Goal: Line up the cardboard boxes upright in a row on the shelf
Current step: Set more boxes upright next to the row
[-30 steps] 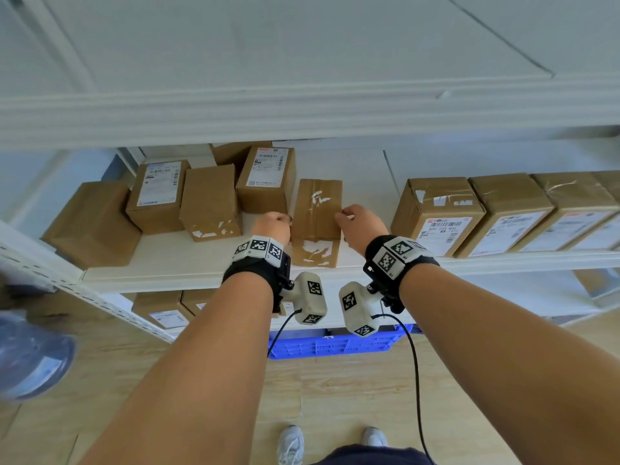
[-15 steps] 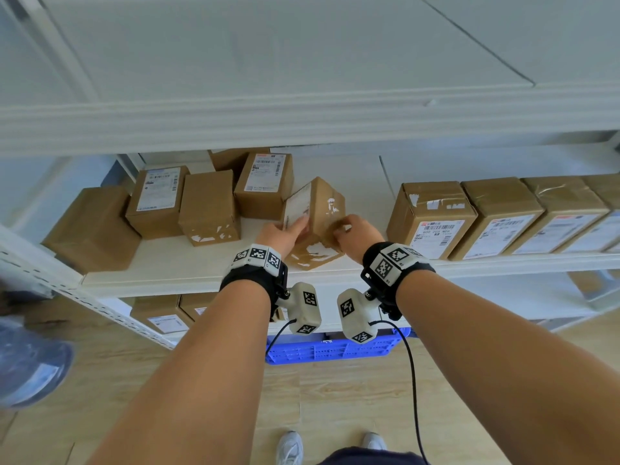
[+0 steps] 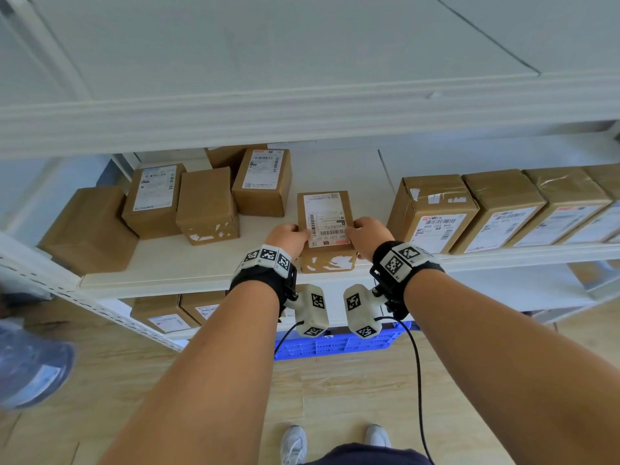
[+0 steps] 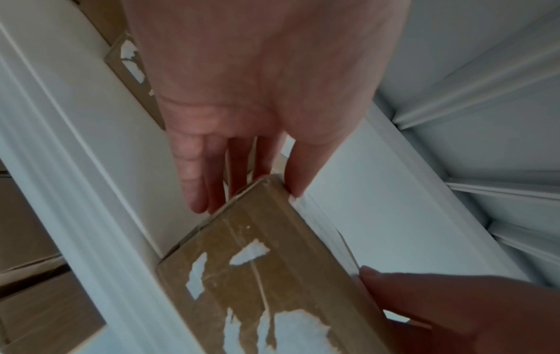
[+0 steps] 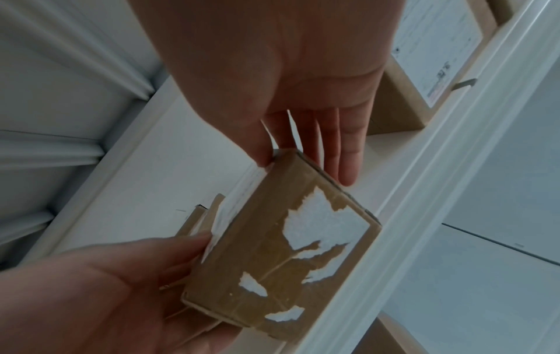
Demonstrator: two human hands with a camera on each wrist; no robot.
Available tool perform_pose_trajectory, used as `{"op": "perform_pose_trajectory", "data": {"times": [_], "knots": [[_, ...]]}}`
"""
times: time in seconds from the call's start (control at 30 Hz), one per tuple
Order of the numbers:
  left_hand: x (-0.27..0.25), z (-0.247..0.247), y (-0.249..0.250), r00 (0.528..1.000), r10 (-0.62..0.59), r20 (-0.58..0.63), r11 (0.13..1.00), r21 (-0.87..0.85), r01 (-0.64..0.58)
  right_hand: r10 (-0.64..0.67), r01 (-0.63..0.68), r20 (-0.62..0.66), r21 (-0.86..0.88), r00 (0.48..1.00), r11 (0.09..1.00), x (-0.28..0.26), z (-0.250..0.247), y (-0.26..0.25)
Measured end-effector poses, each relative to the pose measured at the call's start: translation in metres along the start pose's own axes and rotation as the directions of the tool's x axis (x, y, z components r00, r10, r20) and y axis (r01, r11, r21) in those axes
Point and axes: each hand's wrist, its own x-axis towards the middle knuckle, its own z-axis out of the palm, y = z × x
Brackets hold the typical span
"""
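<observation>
Head cam shows the cardboard box (image 3: pixel 327 226) sitting at the front edge of the shelf (image 3: pixel 188 266), white shipping label up. The wrist cams add what it can't: the torn-tape end face (image 4: pixel 260 287), and how the grip works. Left hand (image 3: pixel 289 237) has its thumb on the labelled top and fingers (image 4: pixel 197 186) down the box's 9 o'clock side; right hand (image 3: pixel 369 233) mirrors that at 3 o'clock, so both are pinching it.

Around it: loose boxes (image 3: pixel 206 206) jumbled at 10 o'clock, and a tidy row of boxes (image 3: pixel 436 213) at 3 o'clock with labels facing out. A blue crate (image 3: pixel 335 345) sits below at 6 o'clock. Nothing in the gap between the box and the row.

Half a second ago the box was tipped up on an edge mid-turn; a second ago its plain taped face was up.
</observation>
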Motion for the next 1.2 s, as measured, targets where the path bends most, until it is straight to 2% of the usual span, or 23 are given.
{"op": "perform_pose_trajectory", "data": {"times": [0.13,0.23,0.27,0.33,0.4,0.43,0.53,0.6,0.67,0.73,0.8,0.87,1.0,1.07,1.13,1.2], "knots": [[0.004,-0.003,0.0,1.0,-0.007,-0.02,0.998,-0.065,0.006,-0.031,0.03,0.011,0.044,0.999,0.999,-0.004,-0.001,-0.001],[0.005,0.0,0.0,0.995,-0.095,-0.029,0.982,-0.164,0.089,-0.072,0.071,0.02,0.047,0.997,0.996,-0.005,-0.006,-0.003],[0.006,0.001,-0.001,0.991,-0.125,-0.052,0.979,-0.165,0.115,-0.088,0.087,0.034,0.045,0.996,0.995,-0.004,-0.008,-0.004],[0.008,0.002,-0.002,0.978,-0.125,-0.165,0.992,-0.037,0.121,-0.117,0.112,0.076,0.058,0.99,0.992,-0.002,-0.013,-0.006],[0.01,0.0,-0.003,0.965,-0.008,-0.263,0.989,0.141,0.046,-0.152,0.147,0.113,0.049,0.982,0.988,-0.001,-0.016,-0.009],[0.01,-0.001,-0.003,0.961,0.083,-0.263,0.974,0.227,-0.022,-0.171,0.168,0.125,0.032,0.977,0.985,-0.002,-0.017,-0.01],[0.015,0.0,-0.002,0.944,0.302,-0.136,0.863,0.46,-0.21,-0.183,0.176,0.115,0.073,0.976,0.982,-0.004,-0.014,-0.009],[0.015,0.0,0.0,0.928,0.366,-0.065,0.795,0.541,-0.275,-0.113,0.11,0.061,0.058,0.992,0.992,-0.001,-0.009,-0.006],[0.014,-0.003,0.002,0.921,0.385,-0.065,0.76,0.589,-0.276,0.046,-0.047,-0.02,-0.036,0.999,0.998,0.001,-0.008,-0.005],[0.01,-0.007,0.003,0.926,0.369,-0.075,0.752,0.609,-0.251,0.196,-0.197,-0.048,-0.021,0.98,0.98,0.003,-0.007,-0.004],[0.008,-0.008,0.004,0.939,0.336,-0.07,0.754,0.617,-0.224,0.243,-0.241,-0.019,0.077,0.97,0.967,0.008,-0.005,-0.002],[0.007,-0.01,0.007,0.958,0.282,-0.054,0.764,0.616,-0.19,0.22,-0.216,-0.025,0.113,0.975,0.97,0.011,-0.006,-0.003],[0.01,-0.008,0.005,0.98,0.194,-0.038,0.809,0.571,-0.138,0.03,-0.025,-0.064,0.077,0.998,0.997,0.012,-0.012,-0.006],[0.01,-0.005,0.002,0.988,0.143,-0.064,0.845,0.527,-0.089,-0.004,0.007,-0.044,0.074,0.999,0.997,0.012,-0.012,-0.005],[0.006,-0.004,0.003,0.988,0.112,-0.105,0.842,0.538,-0.039,0.04,-0.038,-0.043,0.043,0.998,0.998,0.012,-0.011,-0.006],[0.002,-0.006,0.007,0.982,0.115,-0.148,0.82,0.573,-0.009,0.187,-0.183,-0.058,0.075,0.981,0.98,0.009,-0.009,-0.009]]}}
